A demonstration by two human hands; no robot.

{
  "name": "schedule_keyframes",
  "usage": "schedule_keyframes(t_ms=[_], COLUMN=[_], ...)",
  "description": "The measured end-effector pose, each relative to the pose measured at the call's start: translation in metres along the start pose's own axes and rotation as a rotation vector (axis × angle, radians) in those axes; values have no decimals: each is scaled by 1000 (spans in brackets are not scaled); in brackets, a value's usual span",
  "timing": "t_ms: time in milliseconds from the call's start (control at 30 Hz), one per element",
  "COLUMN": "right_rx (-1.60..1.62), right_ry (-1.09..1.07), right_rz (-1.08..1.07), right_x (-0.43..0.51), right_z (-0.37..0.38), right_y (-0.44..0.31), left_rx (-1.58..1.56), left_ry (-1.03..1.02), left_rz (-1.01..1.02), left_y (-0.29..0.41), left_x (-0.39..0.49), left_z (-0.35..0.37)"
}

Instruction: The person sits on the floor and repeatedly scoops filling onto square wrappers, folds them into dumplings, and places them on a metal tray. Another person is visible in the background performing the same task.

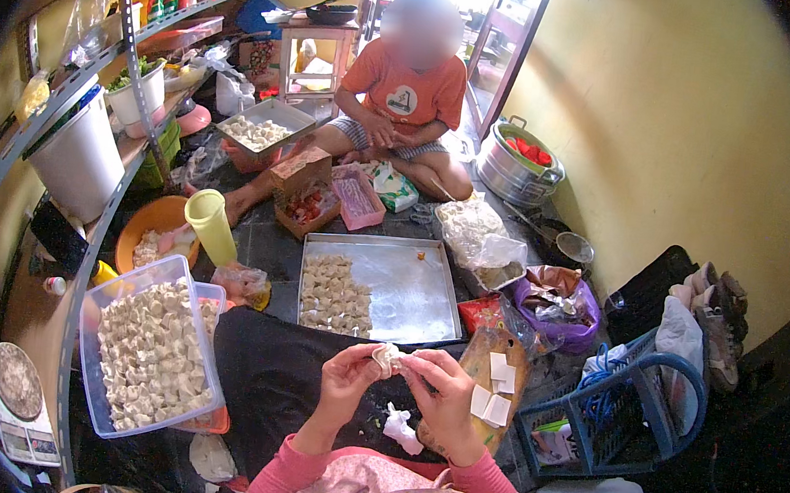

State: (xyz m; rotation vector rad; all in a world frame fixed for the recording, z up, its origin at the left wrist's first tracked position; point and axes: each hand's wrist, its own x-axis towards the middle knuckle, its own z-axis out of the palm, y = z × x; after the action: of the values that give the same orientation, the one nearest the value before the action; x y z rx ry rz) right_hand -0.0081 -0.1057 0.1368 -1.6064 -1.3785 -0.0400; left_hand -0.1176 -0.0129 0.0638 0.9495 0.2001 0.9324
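Note:
My left hand (347, 377) and my right hand (443, 394) together hold a small pleated dumpling (385, 358), pinched between the fingertips. Just beyond them lies a square metal tray (409, 283), with rows of shaped dumplings (335, 294) along its left side. Beside my right hand is a wooden board (484, 344) with several square dough wrappers (501, 372) on it. A crumpled white tissue or bag (402, 429) rests on the black cloth (262, 369) below my hands. To the left, a clear plastic box (94, 367) is filled with dumplings (153, 355).
Opposite me a person (402, 97) sits on the floor, near another dumpling tray (300, 118). A yellow-green cup (211, 225) and orange basin (136, 229) stand left. A purple bag (576, 328) and blue plastic basket (571, 420) stand right. Metal shelving (130, 28) lines the left wall.

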Motion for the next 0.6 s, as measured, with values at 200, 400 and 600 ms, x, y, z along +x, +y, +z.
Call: schedule_keyframes(t_ms=[200, 400, 600], right_rx=[66, 125, 156], right_ry=[-11, 25, 102], right_rz=[41, 118, 165], right_x=[3, 2, -1], right_z=[-1, 2, 1], right_y=[7, 13, 19], left_rx=[-33, -61, -180], left_ry=[-8, 20, 87], left_rz=[-31, -63, -130], left_y=[-6, -10, -6], left_x=[0, 3, 8], left_z=[-4, -4, -2])
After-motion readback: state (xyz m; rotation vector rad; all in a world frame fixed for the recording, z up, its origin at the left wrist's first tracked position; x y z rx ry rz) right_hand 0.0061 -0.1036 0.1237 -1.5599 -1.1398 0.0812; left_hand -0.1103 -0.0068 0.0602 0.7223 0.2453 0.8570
